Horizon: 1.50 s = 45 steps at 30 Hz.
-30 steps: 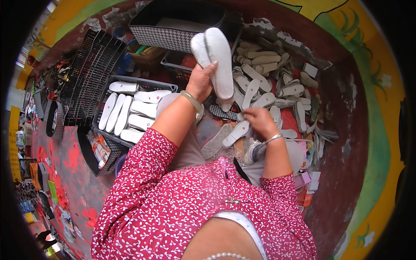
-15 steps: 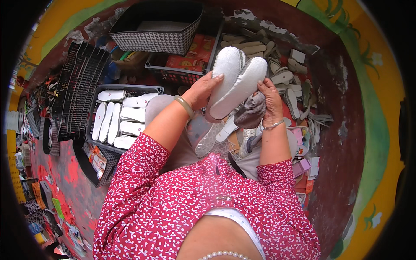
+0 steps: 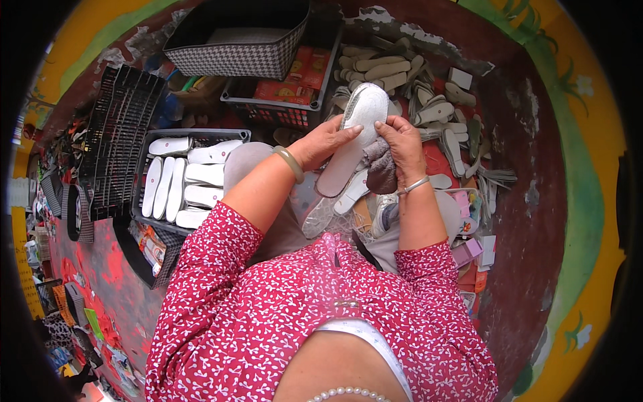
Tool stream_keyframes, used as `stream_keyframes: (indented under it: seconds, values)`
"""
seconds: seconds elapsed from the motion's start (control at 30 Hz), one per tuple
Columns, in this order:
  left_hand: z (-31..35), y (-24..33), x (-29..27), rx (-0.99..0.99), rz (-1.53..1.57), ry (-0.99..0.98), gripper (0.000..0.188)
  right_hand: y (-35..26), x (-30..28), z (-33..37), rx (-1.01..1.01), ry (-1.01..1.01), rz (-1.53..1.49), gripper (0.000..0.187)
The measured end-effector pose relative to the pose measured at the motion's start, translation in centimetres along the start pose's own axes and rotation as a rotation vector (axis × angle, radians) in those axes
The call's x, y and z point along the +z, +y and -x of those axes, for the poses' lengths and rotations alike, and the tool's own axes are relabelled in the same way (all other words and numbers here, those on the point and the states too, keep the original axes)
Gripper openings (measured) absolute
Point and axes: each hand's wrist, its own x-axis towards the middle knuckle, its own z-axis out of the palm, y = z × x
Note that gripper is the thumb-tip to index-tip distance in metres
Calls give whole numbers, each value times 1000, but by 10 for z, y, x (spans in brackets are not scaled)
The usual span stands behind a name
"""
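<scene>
In front of me I hold white insoles [image 3: 368,115], stacked almost flush with their rounded toe ends pointing away. The heel end nearer me looks greyish pink. My left hand [image 3: 335,139] grips their left edge, with the thumb lying across the top face. At the right edge, my right hand [image 3: 403,146] pinches them between thumb and fingers. A crumpled grey-brown cloth [image 3: 381,171] hangs from my right hand against the insoles' side. Below, another white insole [image 3: 351,192] lies near clear plastic [image 3: 320,218] between my knees.
To the left, a dark crate [image 3: 139,191] holds several white insoles. A houndstooth bin [image 3: 234,60] sits beyond, beside a crate with red boxes [image 3: 295,87]. Loose soles [image 3: 432,112] pile up at the far right. Small boxes [image 3: 467,252] lie by my right knee.
The two insoles were fanned apart and are now brought together into one stack, slightly lower. My right hand has moved left with the cloth, closer to my left hand.
</scene>
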Motion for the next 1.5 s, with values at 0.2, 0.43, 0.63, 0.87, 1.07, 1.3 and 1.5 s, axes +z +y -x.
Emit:
stream_keyframes:
  seconds: [0.2,0.43,0.63,0.87,1.07,1.3,1.5]
  values:
    - [0,2,2,-49,-25,37,44,14,-7,-6,-116,132,387,24]
    - [-6,-12,-2,149,-289,136,68,14,6,3,-15,-100,59,32]
    - [-6,-18,-9,166,-597,121,70,12,4,6,-40,-104,167,33]
    - [-3,-17,-13,223,-486,5,66,-34,-11,10,-38,-153,-56,40]
    - [5,-8,-2,186,-643,-21,65,-21,-27,7,-325,-95,566,44]
    - [-3,-19,-9,166,-442,-60,64,-7,-26,1,-361,-77,739,40]
    - [-1,-9,-5,96,-230,-28,61,-4,-17,-2,-175,-6,267,41]
